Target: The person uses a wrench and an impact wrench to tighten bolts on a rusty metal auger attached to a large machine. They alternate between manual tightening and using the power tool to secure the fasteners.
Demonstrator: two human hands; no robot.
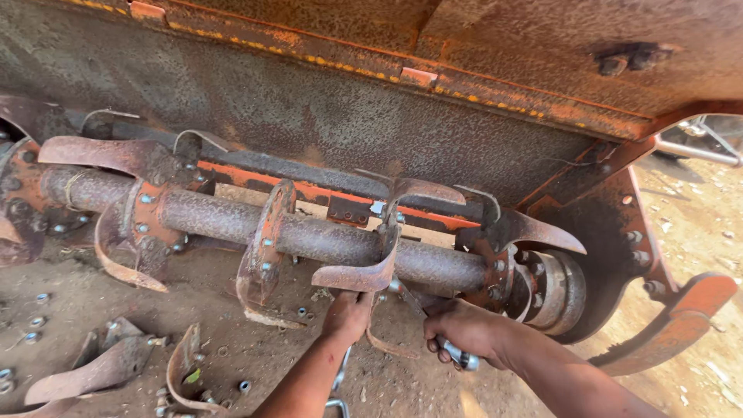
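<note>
A rusty orange tiller housing (325, 108) arches over a long pitted rotor shaft (325, 238) fitted with curved blades. One curved blade (364, 272) hangs at mid-shaft, just above both hands. The right hand (464, 329) is clenched around a shiny metal wrench (453, 352) that angles up toward the blade's flange. The left hand (347, 313) is closed just beneath that blade; what it grips is hidden. Loose blades (101, 368) and small nuts (35, 321) lie on the dirt ground (232, 340) at the left
</note>
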